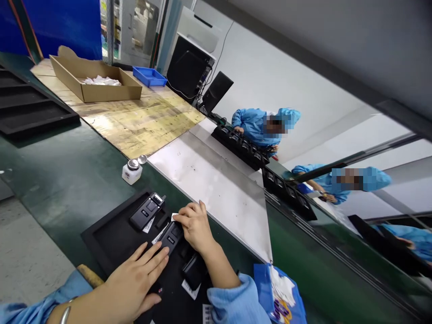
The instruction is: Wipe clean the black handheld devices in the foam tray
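A black handheld radio-like device [169, 240] lies in a black foam tray [111, 238]. My left hand [135, 281] is stretched flat, its fingertips resting on the lower end of that device. At the device's top end my right hand [195, 227] has its fingers bent together over a small white piece [173, 217]; whether it is cloth or paper I cannot tell. A similar device [146, 212] sits to the left in the tray. Another black device [195, 270] is partly hidden under my right forearm. White labels [191, 289] lie beside the devices.
A white pump bottle [132, 172] with its lid up stands beyond the tray. At right is a blue bin [261, 274] with white cloths. A cardboard box [111, 93] and blue tray [149, 77] stand farther back. Co-workers in blue [251, 123] sit across the line.
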The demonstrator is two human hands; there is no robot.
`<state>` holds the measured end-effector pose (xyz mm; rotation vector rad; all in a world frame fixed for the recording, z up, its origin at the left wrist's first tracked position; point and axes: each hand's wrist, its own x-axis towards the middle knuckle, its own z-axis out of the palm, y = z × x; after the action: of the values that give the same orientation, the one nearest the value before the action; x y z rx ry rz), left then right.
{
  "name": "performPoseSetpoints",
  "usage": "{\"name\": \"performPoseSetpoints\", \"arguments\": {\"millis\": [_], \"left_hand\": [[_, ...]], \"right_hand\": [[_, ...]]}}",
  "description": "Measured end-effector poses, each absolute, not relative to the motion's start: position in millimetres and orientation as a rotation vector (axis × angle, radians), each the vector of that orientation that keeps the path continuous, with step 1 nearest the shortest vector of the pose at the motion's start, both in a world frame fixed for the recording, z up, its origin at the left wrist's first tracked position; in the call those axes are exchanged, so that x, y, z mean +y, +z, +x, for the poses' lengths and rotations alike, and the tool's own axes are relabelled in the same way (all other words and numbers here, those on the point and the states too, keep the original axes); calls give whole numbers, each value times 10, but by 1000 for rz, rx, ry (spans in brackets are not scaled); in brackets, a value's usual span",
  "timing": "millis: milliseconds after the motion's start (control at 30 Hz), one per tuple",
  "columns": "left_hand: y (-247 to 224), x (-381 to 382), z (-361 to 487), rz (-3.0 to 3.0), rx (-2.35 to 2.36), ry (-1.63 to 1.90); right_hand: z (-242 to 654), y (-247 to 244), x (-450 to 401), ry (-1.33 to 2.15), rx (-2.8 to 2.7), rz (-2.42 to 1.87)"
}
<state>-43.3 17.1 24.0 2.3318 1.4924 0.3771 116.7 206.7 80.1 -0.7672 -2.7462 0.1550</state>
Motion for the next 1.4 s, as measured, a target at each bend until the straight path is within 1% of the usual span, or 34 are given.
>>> {"name": "performPoseSetpoints", "arguments": {"millis": [167,300,433,567,733,867,1033,1200,1300,1400], "left_hand": [[257,142,-452,2343,1493,342],[282,139,-442,2361,1509,342],[305,144,-449,2395,1521,360],[304,150,-444,2394,1516,405],[271,148,-442,2362,1522,451],[274,137,-442,2354,1508,473],[271,134,-471,2370,1520,440],[246,101,-410,2467,1530,476],[257,62,-182,2527,1368,542],[282,60,106,2530,1178,463]], "right_hand": [[1348,775,2105,167,-2804,-730],[1636,805,2102,268,-2766,-704],[1825,897,1916,275,-2672,-810],[1642,890,1569,171,-2556,-850],[1255,655,1336,38,-2631,-807],[1281,533,1266,-37,-2631,-789],[1586,599,1138,-27,-2632,-841],[2218,852,1194,43,-2427,-1062],[2510,932,1363,57,-2355,-1118],[2529,895,1576,111,-2410,-1066]]}}
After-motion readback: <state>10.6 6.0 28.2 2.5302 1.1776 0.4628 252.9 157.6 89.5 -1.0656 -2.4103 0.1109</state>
